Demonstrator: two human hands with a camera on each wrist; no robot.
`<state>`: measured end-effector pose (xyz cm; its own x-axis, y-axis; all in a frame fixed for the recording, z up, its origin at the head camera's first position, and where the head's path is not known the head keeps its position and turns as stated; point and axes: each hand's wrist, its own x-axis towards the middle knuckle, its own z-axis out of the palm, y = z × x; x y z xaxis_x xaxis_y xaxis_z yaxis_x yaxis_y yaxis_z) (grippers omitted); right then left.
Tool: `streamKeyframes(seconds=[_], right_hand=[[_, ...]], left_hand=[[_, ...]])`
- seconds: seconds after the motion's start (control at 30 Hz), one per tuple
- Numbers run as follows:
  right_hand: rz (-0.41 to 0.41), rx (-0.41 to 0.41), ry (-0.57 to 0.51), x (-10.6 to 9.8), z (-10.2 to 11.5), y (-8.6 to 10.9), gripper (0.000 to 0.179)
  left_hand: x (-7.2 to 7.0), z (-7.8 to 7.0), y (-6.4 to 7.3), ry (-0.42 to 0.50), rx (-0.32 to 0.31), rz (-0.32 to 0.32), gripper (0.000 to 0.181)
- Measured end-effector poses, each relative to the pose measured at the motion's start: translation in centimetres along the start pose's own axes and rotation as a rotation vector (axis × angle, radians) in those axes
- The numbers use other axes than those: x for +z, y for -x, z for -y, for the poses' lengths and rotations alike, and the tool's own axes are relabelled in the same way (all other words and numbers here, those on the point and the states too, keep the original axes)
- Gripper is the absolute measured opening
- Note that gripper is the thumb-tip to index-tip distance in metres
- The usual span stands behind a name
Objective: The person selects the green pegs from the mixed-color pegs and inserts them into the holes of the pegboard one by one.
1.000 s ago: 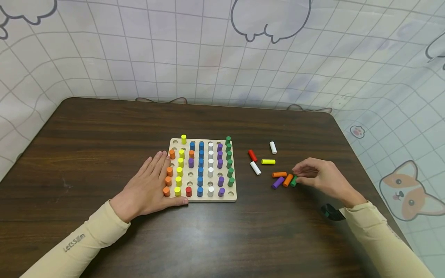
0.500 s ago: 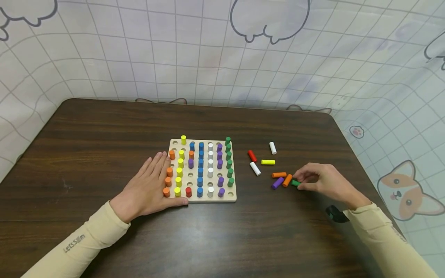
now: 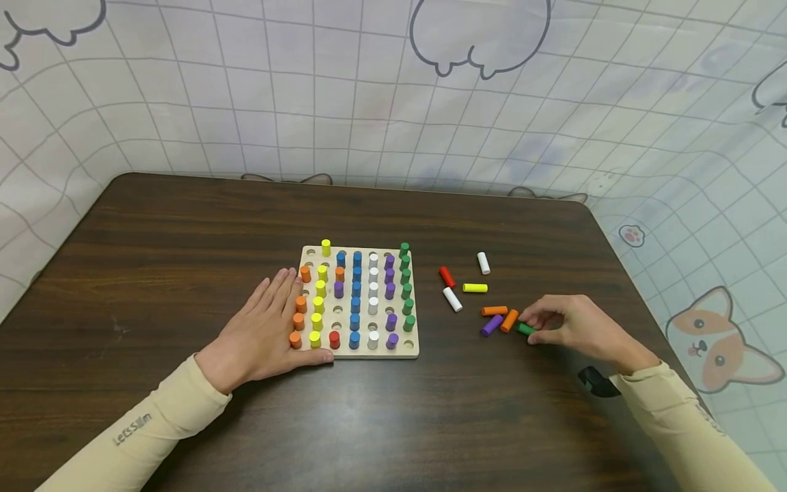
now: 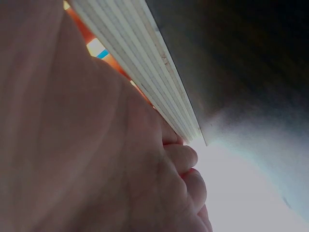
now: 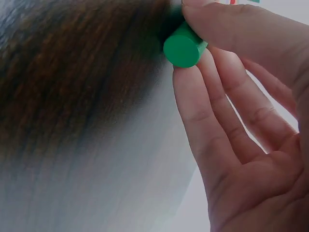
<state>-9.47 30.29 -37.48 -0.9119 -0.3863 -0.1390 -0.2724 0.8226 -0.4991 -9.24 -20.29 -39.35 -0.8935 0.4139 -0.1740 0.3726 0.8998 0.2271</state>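
Observation:
My left hand (image 3: 258, 335) lies along the left side of a wooden pegboard (image 3: 344, 351), fingers straight and thumb along its front edge. In the left wrist view the palm (image 4: 96, 145) is against the board's layered edge (image 4: 140, 63). Rows of coloured pegs stand upright in the board, with a few bare holes among them. To the right, my right hand (image 3: 581, 331) pinches a green peg (image 3: 525, 329) between thumb and index finger, low over the table. The right wrist view shows the round end of this green peg (image 5: 181, 48) at the fingertips.
Loose pegs lie between board and right hand: two orange (image 3: 509, 320), a purple one (image 3: 491, 325), a yellow one (image 3: 475, 288), a red one (image 3: 447, 277) and two white (image 3: 452, 299). The dark wood table (image 3: 246, 219) meets a patterned cloth backdrop (image 3: 344, 89) at the back.
The green peg has turned and shifted slightly right and nearer me, away from the orange peg, with my right hand moving along. My left hand stays in place at the board.

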Motion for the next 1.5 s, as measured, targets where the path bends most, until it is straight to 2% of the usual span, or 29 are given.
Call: streamKeyframes(seconds=[0.23, 0.53, 0.8, 1.2, 1.5], right_hand=[[0.031, 0.006, 0.015, -0.1, 0.1, -0.1, 0.03], [0.061, 0.007, 0.029, -0.4, 0.4, -0.1, 0.029], [0.001, -0.004, 0.03, -0.6, 1.0, -0.2, 0.028], [-0.064, -0.05, -0.077, -1.1, 2.5, -0.4, 0.027], [-0.105, -0.055, -0.096, -1.0, 2.6, -0.9, 0.028]], left_hand=[[0.0, -0.1, 0.0, -0.008, 0.008, -0.015, 0.13], [-0.1, 0.0, -0.1, -0.004, 0.003, 0.0, 0.129], [-0.2, -0.1, 0.1, -0.002, 0.001, -0.005, 0.129], [-0.2, 0.0, 0.2, 0.001, 0.002, -0.005, 0.129], [-0.2, -0.1, 0.2, -0.005, 0.008, -0.004, 0.129]])
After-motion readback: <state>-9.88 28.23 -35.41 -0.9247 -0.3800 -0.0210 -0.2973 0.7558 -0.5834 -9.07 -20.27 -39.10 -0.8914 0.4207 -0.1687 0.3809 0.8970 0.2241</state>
